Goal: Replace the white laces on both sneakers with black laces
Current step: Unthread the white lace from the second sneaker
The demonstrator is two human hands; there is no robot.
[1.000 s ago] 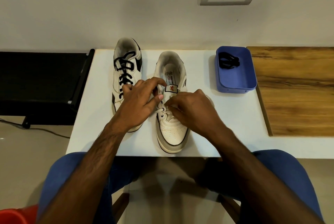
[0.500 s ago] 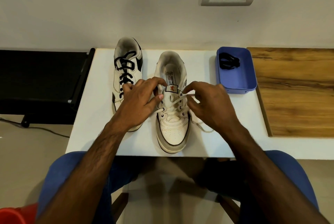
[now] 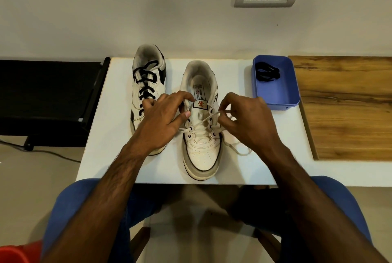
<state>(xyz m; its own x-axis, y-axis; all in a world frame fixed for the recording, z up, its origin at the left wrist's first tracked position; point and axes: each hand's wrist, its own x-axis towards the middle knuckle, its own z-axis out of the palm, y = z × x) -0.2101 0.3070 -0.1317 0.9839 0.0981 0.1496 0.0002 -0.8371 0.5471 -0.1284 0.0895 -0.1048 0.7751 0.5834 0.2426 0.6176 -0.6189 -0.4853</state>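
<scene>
A white surface (image 3: 106,135) carries everything, with a wooden top (image 3: 347,110) butting against its right edge. Two white sneakers stand on it, toes toward the near edge. The right sneaker (image 3: 201,156) sits mid-surface, its toe close to the near edge; the left sneaker (image 3: 148,72) stands just beside it toward the left edge, its heel at the far edge, and is already threaded with a black lace (image 3: 146,76).

Near the far right corner sits a blue tray (image 3: 284,97), holding one bundled black lace (image 3: 267,72) in its far half; the near half shows bare floor.

The left hand (image 3: 163,120) curls over the left side of the right sneaker's upper, fingertips at the tongue's edge and thumb pressed toward the eyelets: a closed grip on the shoe. The right hand (image 3: 248,120) pinches the white lace (image 3: 212,117) between thumb and forefinger just beside the upper right eyelets, the strand drawn taut across the tongue. A loose length of that lace trails onto the surface right of the shoe, under the right wrist.
</scene>
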